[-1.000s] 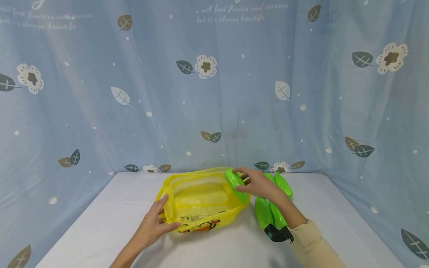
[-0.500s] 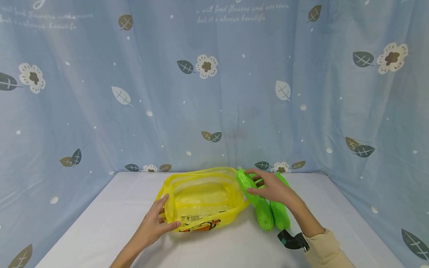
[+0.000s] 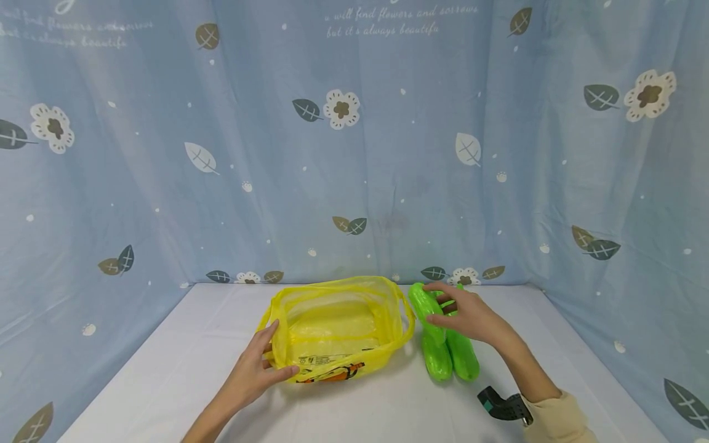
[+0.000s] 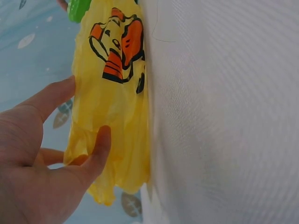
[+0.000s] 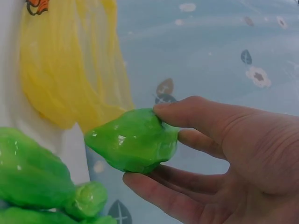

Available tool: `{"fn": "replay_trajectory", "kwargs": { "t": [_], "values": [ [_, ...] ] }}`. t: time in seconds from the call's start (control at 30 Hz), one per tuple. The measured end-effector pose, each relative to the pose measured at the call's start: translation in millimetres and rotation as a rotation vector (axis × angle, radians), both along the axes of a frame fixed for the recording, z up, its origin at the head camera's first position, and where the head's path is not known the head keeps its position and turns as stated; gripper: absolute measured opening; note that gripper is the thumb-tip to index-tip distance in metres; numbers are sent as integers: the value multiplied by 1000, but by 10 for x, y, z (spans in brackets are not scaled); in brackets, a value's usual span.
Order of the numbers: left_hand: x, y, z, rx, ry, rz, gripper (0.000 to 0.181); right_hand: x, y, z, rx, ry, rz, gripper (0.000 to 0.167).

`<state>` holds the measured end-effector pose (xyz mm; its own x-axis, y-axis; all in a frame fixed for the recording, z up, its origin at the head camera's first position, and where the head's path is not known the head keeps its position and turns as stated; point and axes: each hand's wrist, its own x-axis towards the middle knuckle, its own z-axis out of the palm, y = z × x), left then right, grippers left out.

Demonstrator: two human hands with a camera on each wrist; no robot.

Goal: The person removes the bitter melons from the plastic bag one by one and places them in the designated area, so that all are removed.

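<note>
An open-mouthed yellow plastic bag (image 3: pixel 332 335) lies on the white table, an orange and black figure printed on its front. My left hand (image 3: pixel 256 363) holds the bag's left edge, thumb in front; in the left wrist view some of its fingers are behind the plastic. In my right hand (image 3: pixel 462 314) is a glossy green gourd (image 3: pixel 425 306), with a lumpy skin and tapered tip in the right wrist view. It is to the right of the bag, over other green gourds (image 3: pixel 437 360), which it partly hides.
Several green gourds (image 5: pixel 32 170) lie close together on the table (image 3: pixel 404 406), right of the bag. A black band with a device (image 3: pixel 501 405) is on the right forearm near the sleeve. Blue patterned curtains (image 3: pixel 354 154) enclose the back and sides.
The right hand has moved right with the green gourd, from the bag's right rim to above the other gourds. The left hand and bag have stayed in place.
</note>
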<state>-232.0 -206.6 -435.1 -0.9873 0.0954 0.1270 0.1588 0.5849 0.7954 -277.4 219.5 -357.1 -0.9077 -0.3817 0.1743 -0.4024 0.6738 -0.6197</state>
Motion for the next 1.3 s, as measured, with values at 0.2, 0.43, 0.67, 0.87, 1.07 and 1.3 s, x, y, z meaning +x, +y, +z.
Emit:
{"fn": "replay_trajectory", "kwargs": {
  "t": [0.2,0.43,0.67,0.87,1.07,1.3],
  "values": [
    [3,-2,4,8,-2,-1,103,35,92,-4,8,17,-17,61],
    [4,-7,6,-8,9,-3,103,85,222,-29,4,19,-22,62],
    [-5,-1,-10,1,5,-1,103,113,367,-74,-16,-33,-31,63],
    [-3,6,-5,3,-1,1,103,144,470,-106,-2,-51,-66,64],
    [-5,5,5,0,1,0,103,161,599,-154,-1,-82,-86,65],
    [-4,-4,5,6,2,0,103,166,737,-240,-12,-153,-103,69]
  ]
}}
